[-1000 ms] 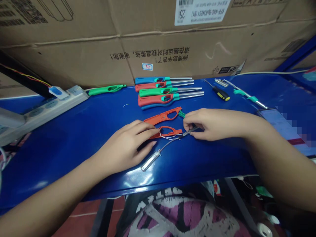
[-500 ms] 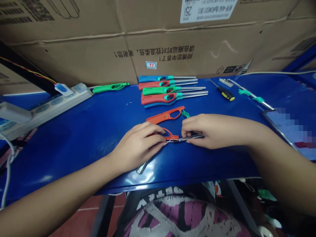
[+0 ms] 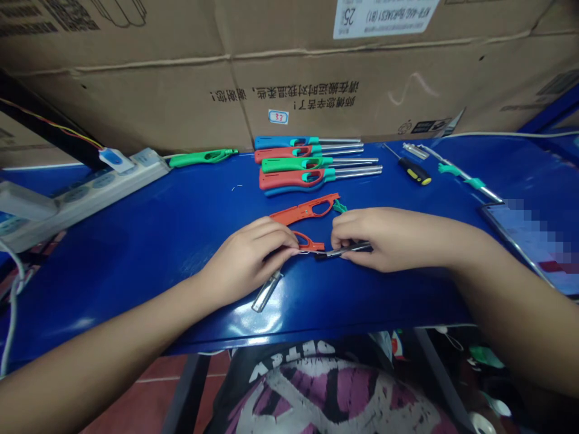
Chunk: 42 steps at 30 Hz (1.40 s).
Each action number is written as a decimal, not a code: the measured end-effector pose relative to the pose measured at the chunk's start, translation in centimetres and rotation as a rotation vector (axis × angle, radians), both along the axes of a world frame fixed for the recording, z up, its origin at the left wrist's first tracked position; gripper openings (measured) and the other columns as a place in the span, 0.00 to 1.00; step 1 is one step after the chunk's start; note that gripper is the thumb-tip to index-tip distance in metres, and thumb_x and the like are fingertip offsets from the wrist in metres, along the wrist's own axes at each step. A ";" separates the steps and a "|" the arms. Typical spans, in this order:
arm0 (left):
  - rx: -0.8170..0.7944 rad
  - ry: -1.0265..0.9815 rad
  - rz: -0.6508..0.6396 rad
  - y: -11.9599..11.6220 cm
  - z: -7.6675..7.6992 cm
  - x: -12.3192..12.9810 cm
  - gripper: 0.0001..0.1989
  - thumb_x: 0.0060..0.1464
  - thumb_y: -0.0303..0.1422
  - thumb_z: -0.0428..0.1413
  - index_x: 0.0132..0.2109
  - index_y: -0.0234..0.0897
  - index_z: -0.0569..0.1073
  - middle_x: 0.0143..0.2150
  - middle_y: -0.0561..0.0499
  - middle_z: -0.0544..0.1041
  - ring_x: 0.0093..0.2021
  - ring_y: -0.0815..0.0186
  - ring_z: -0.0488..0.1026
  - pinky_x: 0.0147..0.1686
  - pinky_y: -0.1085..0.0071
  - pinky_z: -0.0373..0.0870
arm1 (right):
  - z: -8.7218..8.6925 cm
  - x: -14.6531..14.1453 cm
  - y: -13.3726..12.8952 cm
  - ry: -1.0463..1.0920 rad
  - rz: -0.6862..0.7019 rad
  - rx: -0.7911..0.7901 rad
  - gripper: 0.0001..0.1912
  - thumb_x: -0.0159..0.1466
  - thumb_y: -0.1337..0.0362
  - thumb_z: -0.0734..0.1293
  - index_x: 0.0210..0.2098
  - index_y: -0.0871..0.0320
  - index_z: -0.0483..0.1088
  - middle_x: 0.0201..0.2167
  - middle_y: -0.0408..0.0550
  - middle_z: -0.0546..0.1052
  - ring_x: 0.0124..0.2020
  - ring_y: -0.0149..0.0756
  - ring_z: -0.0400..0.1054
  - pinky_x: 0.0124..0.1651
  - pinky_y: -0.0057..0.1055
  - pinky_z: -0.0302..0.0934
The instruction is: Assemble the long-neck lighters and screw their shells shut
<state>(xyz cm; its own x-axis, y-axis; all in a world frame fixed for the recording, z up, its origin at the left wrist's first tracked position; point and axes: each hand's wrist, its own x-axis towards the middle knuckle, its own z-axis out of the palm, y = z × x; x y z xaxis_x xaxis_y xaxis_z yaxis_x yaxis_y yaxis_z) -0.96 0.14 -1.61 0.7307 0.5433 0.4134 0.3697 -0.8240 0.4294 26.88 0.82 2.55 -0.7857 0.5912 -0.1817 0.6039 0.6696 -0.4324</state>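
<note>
My right hand (image 3: 357, 238) grips a metal lighter tube (image 3: 346, 249) with a dark inner end pointing left. A thin white wire (image 3: 308, 252) runs from that end to the pinched fingertips of my left hand (image 3: 260, 253). Behind them an orange lighter shell half (image 3: 310, 242) lies partly hidden by my left fingers. Farther back is another orange shell half (image 3: 304, 210), with a green trigger piece (image 3: 339, 207) at its right end. A clear, metal-tipped fuel tank (image 3: 266, 293) rests on the blue table under my left hand.
Several long-nosed lighters (image 3: 294, 178) lie stacked near the cardboard box (image 3: 181, 96). A green shell (image 3: 199, 158) and a power strip (image 3: 94, 191) are at left. To the right lie a screwdriver (image 3: 415, 172), a tube with green parts (image 3: 459, 172) and a phone (image 3: 529, 241).
My left hand has shifted slightly left and back, uncovering more of the fuel tank and of the white wire. My right hand stays nearly still with the tube.
</note>
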 end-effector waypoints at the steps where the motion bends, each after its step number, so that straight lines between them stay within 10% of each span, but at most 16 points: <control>1: -0.006 -0.006 -0.005 0.1 0.0 -0.1 0.04 0.67 0.29 0.57 0.45 0.33 0.77 0.42 0.47 0.81 0.44 0.64 0.76 0.47 0.67 0.74 | 0.0 0.0 0.0 0.001 0.001 0.003 0.04 0.65 0.69 0.65 0.37 0.57 0.72 0.37 0.46 0.74 0.38 0.36 0.66 0.40 0.31 0.57; 18: 0.027 0.031 -0.012 0.0 0.2 0.0 0.05 0.68 0.30 0.56 0.45 0.34 0.77 0.42 0.47 0.81 0.43 0.63 0.75 0.46 0.64 0.71 | -0.4 -1.2 -0.5 0.017 -0.021 -0.006 0.05 0.69 0.69 0.59 0.37 0.56 0.66 0.34 0.44 0.73 0.34 0.34 0.65 0.37 0.31 0.54; 26: 0.050 0.018 0.000 -0.1 0.3 0.1 0.07 0.69 0.31 0.55 0.44 0.35 0.77 0.41 0.46 0.81 0.41 0.63 0.76 0.44 0.66 0.71 | -1.1 -2.3 -0.6 0.032 -0.056 0.104 0.22 0.73 0.46 0.59 0.33 0.57 0.67 0.31 0.46 0.74 0.33 0.35 0.65 0.35 0.32 0.50; 42: 0.022 0.010 0.084 -0.3 0.2 -0.4 0.05 0.68 0.29 0.55 0.44 0.35 0.76 0.39 0.49 0.80 0.38 0.68 0.78 0.40 0.74 0.74 | -1.4 -2.3 0.0 -0.017 -0.064 0.137 0.20 0.74 0.55 0.57 0.30 0.58 0.66 0.28 0.45 0.72 0.31 0.33 0.63 0.34 0.32 0.47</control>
